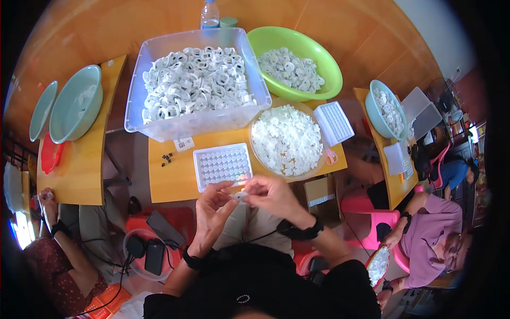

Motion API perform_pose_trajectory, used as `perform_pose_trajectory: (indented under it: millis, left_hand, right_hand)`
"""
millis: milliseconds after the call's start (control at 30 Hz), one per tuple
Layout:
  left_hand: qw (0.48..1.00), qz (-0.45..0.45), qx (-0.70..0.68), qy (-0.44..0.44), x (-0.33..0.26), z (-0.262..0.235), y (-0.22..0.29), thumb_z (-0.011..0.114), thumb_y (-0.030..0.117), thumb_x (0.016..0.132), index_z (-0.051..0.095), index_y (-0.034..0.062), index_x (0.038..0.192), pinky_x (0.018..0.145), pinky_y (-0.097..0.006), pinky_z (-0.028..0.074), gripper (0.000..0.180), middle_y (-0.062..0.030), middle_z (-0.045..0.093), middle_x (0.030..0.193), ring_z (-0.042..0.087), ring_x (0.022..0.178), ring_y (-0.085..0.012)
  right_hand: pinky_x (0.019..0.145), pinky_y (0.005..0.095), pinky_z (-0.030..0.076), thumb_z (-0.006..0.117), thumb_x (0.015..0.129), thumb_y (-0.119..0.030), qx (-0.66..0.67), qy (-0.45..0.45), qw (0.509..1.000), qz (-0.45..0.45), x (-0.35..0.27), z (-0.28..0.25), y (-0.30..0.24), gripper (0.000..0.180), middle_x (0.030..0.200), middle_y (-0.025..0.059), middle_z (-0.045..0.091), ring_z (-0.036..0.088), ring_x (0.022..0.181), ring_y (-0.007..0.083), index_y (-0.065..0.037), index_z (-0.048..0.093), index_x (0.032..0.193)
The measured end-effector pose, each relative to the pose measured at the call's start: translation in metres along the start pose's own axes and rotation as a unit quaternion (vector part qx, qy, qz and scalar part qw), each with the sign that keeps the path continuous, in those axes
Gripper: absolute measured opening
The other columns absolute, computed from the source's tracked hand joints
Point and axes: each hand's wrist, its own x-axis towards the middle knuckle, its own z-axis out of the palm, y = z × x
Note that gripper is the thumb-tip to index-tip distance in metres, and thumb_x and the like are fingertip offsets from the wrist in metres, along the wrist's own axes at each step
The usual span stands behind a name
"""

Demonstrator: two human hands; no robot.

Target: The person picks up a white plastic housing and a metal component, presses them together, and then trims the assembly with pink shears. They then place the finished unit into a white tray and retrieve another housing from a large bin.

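Just beyond my lap, at the table's front edge, both my hands meet over a small white plastic part. My left hand pinches it from the left, while my right hand grips it from the right with bent fingers. The part's finer detail is too small to make out. Right behind my hands lies a white tray with rows of round white pieces. To its right, a round clear tray holds a heap of small white plastic pieces.
A large clear bin of white ring-shaped parts and a green basin stand at the back. Stacked white trays, pink scissors and small black pieces lie on the table. People sit on both sides.
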Motion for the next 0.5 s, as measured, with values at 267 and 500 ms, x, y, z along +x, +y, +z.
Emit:
perform_pose_trajectory:
  millis: [267,500]
  left_hand:
    - [0.991,0.047,-0.058,0.113,0.001,-0.04,0.007,0.058,0.0,0.082,0.057,-0.0028,0.106,0.068,-0.021,0.045,0.023,-0.0011,0.052,0.082,0.054,0.073,-0.0088]
    - [0.984,0.077,-0.015,0.162,0.006,-0.062,-0.009,0.058,0.005,0.084,0.058,-0.0029,0.105,0.065,-0.021,0.044,0.022,0.0006,0.052,0.08,0.054,0.07,-0.0084]
  right_hand:
    - [0.063,0.0278,0.055,0.06,0.08,-0.001,0.06,0.193,0.962,-0.184,0.07,-0.075,-0.101,0.017,0.082,0.0044,0.06,0.064,0.076,0.0162,-0.001,0.057,0.097]
    - [0.063,0.0241,0.053,0.057,0.084,-0.003,-0.01,0.223,0.954,-0.201,0.068,-0.048,-0.076,0.014,0.086,0.0031,0.059,0.062,0.082,0.0124,0.0,0.06,0.097]
